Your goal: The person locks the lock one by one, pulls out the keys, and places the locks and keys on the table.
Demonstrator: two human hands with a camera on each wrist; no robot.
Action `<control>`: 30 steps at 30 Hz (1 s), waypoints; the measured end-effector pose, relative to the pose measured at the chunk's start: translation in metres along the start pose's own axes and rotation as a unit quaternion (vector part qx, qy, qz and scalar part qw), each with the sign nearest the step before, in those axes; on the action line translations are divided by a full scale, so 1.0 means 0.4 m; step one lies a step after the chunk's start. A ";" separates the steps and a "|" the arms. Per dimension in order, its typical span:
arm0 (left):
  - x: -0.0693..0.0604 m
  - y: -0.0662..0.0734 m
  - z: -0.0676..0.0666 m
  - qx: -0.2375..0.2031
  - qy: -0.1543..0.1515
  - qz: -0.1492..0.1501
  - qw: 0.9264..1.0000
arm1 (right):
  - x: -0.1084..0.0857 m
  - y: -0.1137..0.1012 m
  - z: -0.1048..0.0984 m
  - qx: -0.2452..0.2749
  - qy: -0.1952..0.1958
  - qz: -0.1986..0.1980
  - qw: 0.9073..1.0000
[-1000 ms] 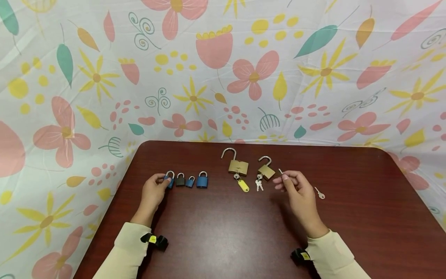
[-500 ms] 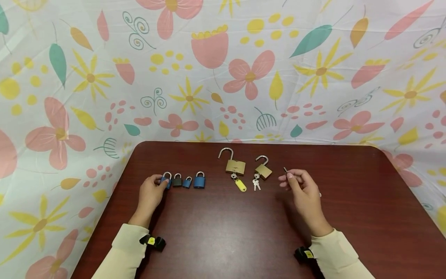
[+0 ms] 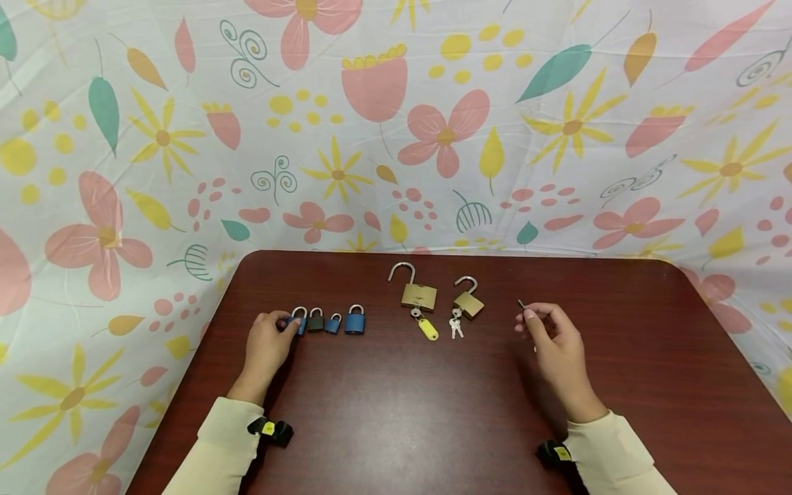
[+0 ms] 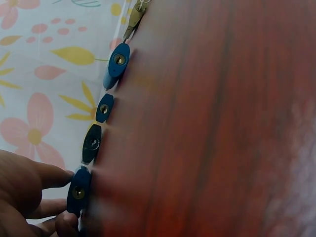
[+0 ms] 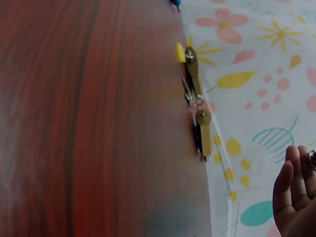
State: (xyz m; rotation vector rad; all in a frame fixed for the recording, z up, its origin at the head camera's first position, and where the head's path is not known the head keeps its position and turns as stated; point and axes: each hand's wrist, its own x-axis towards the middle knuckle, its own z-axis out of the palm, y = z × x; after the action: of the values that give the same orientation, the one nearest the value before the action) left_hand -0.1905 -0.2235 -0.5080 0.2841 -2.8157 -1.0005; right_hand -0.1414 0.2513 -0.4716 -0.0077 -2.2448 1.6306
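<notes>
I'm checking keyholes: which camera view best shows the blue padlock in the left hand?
The left wrist view: the blue padlock is close there, its keyhole facing the camera. The head view shows it smaller, partly covered by the left hand. In the right wrist view, I cannot make it out.

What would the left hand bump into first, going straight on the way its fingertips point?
In the head view, the left hand points roughly rightward: past the blue padlock it grips, the dark padlock would probably come first. Any gap between them is hard to judge.
</notes>
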 end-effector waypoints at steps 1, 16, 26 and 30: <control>0.001 0.000 -0.001 0.000 -0.001 -0.003 1.000 | 0.001 0.002 -0.003 -0.003 0.002 0.005 1.000; 0.023 0.056 -0.013 -0.049 0.012 -0.008 0.999 | 0.004 0.022 -0.028 0.019 0.036 0.040 0.998; 0.030 0.106 0.002 -0.065 0.014 0.014 0.998 | 0.005 0.039 -0.058 -0.035 0.059 0.041 0.997; 0.029 0.131 0.011 -0.078 -0.002 0.019 0.997 | 0.007 0.049 -0.076 -0.070 0.063 0.045 0.995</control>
State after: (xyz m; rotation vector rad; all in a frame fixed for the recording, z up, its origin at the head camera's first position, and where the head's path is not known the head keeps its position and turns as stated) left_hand -0.2094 -0.1835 -0.4773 0.2097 -2.7154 -1.2055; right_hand -0.1393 0.2861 -0.4807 -0.2446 -2.2871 1.4686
